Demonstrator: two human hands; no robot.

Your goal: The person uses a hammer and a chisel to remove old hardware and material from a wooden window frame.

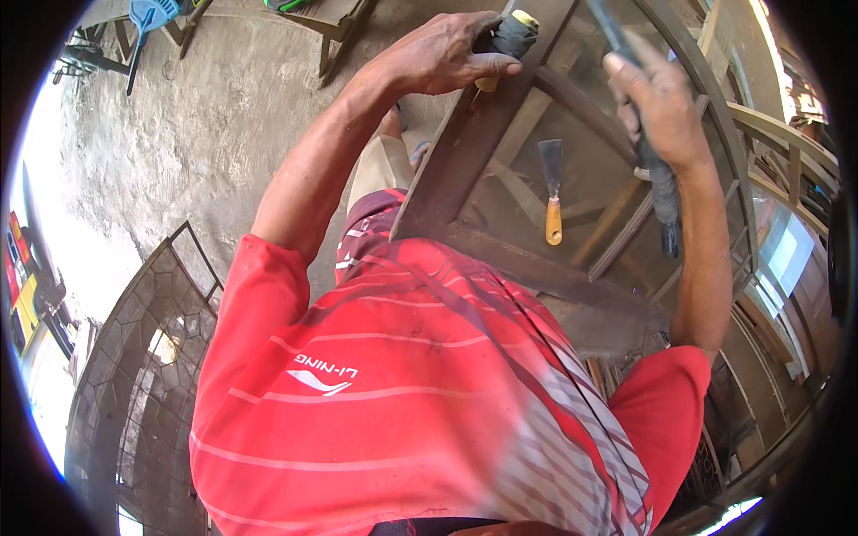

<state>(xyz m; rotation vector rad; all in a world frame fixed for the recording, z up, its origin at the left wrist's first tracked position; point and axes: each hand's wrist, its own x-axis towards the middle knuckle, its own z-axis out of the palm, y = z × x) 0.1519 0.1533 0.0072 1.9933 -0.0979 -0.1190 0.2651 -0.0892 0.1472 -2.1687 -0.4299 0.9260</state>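
Note:
My left hand (447,55) is wrapped around a short, thick tool handle (516,36), bound in dark tape with a pale yellow end. Its working end is hidden, and the hand is over the side rail of a dark brown wooden frame (465,147) with crossing bars. In my right hand (660,107), closed and blurred by motion, is a long dark tool with a wrapped grip (663,192). The tool's far end runs out at the top edge. Between the hands, a putty knife (553,192) with a wooden handle lies within one of the frame's panels.
A wooden bench (326,20) stands at the upper left on a rough concrete floor (179,152). Beside it is a blue plastic tool with a long handle (154,13). A dark metal grille (147,348) is at left. Wooden frames and boards (791,147) crowd the right side.

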